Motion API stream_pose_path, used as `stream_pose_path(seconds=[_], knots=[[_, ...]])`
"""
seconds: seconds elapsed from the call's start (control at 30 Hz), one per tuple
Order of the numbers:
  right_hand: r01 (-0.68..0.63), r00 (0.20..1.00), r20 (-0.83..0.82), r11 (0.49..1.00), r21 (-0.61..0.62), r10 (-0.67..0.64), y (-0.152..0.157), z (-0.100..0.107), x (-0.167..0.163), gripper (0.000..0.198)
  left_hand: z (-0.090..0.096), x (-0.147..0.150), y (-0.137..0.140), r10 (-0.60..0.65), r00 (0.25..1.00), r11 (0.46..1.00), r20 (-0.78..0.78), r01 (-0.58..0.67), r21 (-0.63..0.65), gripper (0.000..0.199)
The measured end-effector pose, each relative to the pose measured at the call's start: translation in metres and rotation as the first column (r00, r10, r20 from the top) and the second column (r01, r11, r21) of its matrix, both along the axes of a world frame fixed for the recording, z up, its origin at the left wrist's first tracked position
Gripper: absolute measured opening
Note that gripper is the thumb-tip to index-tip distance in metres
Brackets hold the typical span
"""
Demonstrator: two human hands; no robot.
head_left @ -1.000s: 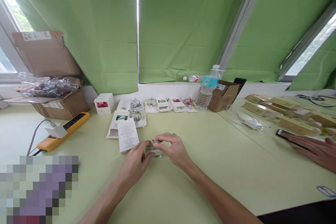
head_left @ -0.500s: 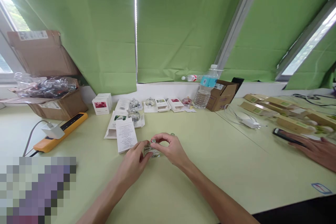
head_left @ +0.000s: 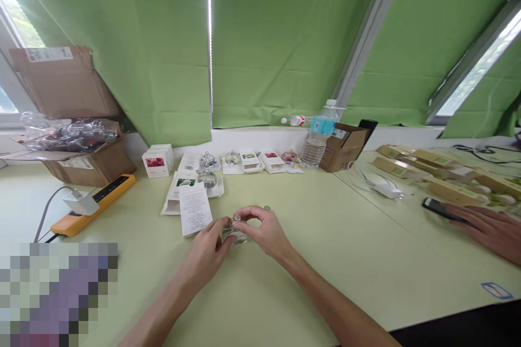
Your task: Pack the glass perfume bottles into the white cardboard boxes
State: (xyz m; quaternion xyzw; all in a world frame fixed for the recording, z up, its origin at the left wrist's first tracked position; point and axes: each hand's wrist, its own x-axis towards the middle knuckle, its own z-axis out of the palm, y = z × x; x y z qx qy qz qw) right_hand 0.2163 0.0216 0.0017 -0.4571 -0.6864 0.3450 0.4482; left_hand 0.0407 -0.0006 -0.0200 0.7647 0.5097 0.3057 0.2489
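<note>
A small, clear, round glass bottle (head_left: 240,234) stands on the table between my hands. My left hand (head_left: 209,244) wraps its fingers and thumb around the left side of the bottle. With thumb and fingers closed at the bottle's silver-coloured top (head_left: 237,218), my right hand (head_left: 262,230) grips it from the right. Its fingers partly cover the top. Just behind my right hand a small green object (head_left: 267,207) shows, too small to name. A white printed carton (head_left: 195,210) lies close to my left fingertips, at the upper left.
Similar round glass bottles (head_left: 207,178) and white boxes (head_left: 157,161) line the back. A water bottle (head_left: 314,143) stands beside a cardboard box (head_left: 344,147). An orange power strip (head_left: 93,206) lies left; a charger (head_left: 387,190) lies right. Another person's hand (head_left: 488,227) rests on a phone (head_left: 442,210).
The view has shifted very slightly. My hands keep nearly the same hold on the bottle. At the right, the other person's hand has moved a little on the phone.
</note>
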Motion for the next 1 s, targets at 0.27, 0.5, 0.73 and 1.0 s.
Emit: stream_pose_path(seconds=[0.27,0.5,0.73,1.0], knots=[[0.002,0.999,0.037,0.999,0.034,-0.004,-0.0001,-0.0006,0.0002,0.019,-0.0008,0.0004,0.0004,0.012,1.000,1.000,0.005,-0.012,0.020,0.033],[-0.006,0.998,0.059,0.999,0.044,0.004,0.0000,-0.0006,-0.0001,0.019,0.0003,0.0006,-0.0003,0.017,1.000,1.000,0.002,-0.017,0.024,0.032],[-0.018,0.997,0.078,0.999,0.050,0.014,-0.0011,-0.0003,0.0008,0.025,-0.0016,0.0009,0.0003,0.019,1.000,1.000,0.001,-0.019,0.019,0.032],[-0.042,0.999,0.034,0.998,0.036,0.040,-0.0044,0.0036,0.0011,0.039,0.0024,0.0001,-0.0016,0.024,1.000,0.999,-0.001,-0.024,0.042,0.033]])
